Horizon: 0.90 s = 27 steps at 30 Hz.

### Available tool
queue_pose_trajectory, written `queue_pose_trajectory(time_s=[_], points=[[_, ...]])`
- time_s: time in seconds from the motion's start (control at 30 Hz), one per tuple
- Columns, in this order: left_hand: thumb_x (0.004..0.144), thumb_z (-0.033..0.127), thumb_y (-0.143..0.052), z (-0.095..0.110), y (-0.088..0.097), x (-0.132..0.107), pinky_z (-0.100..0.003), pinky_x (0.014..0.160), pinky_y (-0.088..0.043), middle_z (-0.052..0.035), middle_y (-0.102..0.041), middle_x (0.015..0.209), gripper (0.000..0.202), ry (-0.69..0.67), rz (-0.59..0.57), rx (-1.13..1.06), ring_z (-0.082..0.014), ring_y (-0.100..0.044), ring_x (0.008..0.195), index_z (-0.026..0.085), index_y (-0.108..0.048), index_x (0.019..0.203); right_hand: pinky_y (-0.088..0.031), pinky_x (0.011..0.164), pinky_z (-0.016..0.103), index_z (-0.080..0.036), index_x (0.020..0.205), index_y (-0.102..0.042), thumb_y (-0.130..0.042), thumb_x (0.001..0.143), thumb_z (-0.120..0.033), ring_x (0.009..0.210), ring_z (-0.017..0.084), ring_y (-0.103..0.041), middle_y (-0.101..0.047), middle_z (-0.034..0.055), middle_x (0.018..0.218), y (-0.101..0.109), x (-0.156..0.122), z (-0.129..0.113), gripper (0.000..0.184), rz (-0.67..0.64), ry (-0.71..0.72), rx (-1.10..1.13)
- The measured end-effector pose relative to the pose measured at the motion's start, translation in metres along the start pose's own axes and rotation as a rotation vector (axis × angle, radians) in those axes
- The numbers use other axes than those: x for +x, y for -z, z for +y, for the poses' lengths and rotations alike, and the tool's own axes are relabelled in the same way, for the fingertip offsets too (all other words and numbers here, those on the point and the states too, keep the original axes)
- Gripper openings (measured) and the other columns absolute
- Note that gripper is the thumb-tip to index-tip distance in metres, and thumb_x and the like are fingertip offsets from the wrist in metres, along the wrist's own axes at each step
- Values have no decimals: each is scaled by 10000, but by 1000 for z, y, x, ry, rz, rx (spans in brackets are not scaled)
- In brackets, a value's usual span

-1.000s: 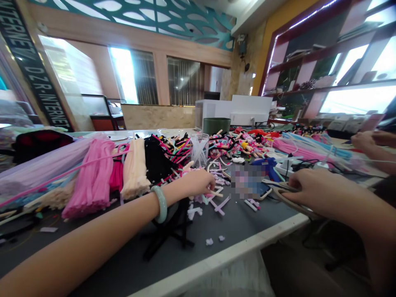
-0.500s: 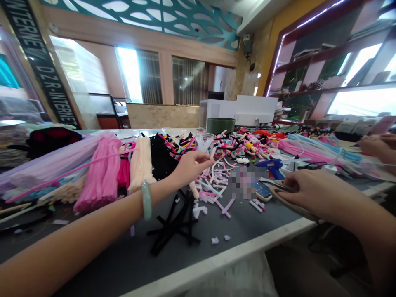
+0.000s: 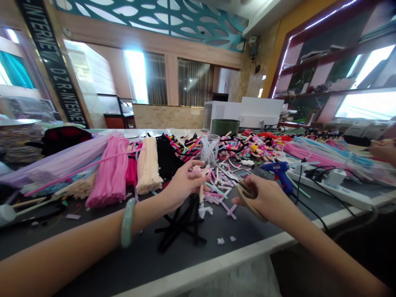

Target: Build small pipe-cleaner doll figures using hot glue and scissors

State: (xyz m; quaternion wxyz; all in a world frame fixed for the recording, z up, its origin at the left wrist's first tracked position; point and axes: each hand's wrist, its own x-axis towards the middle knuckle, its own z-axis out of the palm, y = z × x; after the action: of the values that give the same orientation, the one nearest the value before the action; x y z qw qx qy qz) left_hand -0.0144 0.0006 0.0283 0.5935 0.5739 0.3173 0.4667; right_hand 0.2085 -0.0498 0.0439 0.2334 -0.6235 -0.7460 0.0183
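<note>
My left hand (image 3: 185,183), with a pale green bangle on its wrist, has its fingers closed around a small pink-and-cream fuzzy piece (image 3: 202,181), partly hidden by the fingers. Scissors (image 3: 247,201) with beige handles are in my right hand (image 3: 264,194). Their blades point up and left toward the left hand, apart from the piece. Below the hands, cut lilac and white fuzzy stems (image 3: 229,209) lie scattered on the grey table (image 3: 241,247). Black strips (image 3: 182,231) lie crossed under the left hand. A clear cup (image 3: 210,146) stands behind it.
Bundles of pink stems (image 3: 109,173) and cream stems (image 3: 148,165) lie to the left. A blue glue gun (image 3: 280,175) and a power strip (image 3: 331,181) with cables are at the right. Colourful small figures (image 3: 247,144) fill the back. Another person's hand (image 3: 383,150) shows far right.
My left hand has drawn back toward me from near the cup and now holds the fuzzy piece. The right hand has moved left with the scissors, toward the left hand. The view has shifted slightly.
</note>
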Motion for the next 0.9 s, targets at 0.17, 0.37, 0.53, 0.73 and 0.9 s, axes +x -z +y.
queue_pose_trajectory(time_s=[0.17, 0.37, 0.53, 0.73, 0.9], points=[[729, 222, -669, -3, -5, 1, -281, 625, -526, -58, -665, 754, 184, -33, -32, 94, -187, -674, 721, 129, -616, 879, -319, 473, 223, -215, 660, -464, -595, 716, -496, 527, 125, -468, -533, -26, 562, -4, -2, -5, 315, 26, 14, 93], [714, 172, -602, 4, -4, 0, -275, 700, -493, -84, -696, 877, 182, -60, 20, 2, -210, -646, 884, 132, -673, 877, -298, 495, 218, -208, 644, -457, -607, 707, -476, 532, 116, -438, -513, -37, 561, -8, 0, 2, 314, 34, 94, 68], [780, 278, -482, 8, 7, 6, -258, 709, -462, -89, -690, 935, 267, -55, 47, -60, -186, -608, 879, 126, -700, 789, -295, 527, 219, -195, 654, -469, -591, 729, -381, 542, 110, -425, -498, -37, 580, -15, 6, 16, 235, 40, 192, 14], [789, 468, -483, 7, 10, 7, -324, 850, -428, -131, -713, 967, 450, -18, 9, 15, -244, -602, 964, 92, -731, 780, -293, 513, 215, -187, 669, -514, -595, 716, -366, 536, 110, -432, -509, -31, 576, -19, 10, 22, 202, 35, 242, 41], [772, 467, -514, 7, 11, 7, -356, 898, -421, -136, -726, 928, 450, 4, -42, -28, -252, -626, 931, 80, -742, 782, -309, 522, 224, -184, 734, -567, -602, 713, -322, 551, 122, -462, -545, -18, 606, -26, 11, 27, 143, -13, 289, 19]])
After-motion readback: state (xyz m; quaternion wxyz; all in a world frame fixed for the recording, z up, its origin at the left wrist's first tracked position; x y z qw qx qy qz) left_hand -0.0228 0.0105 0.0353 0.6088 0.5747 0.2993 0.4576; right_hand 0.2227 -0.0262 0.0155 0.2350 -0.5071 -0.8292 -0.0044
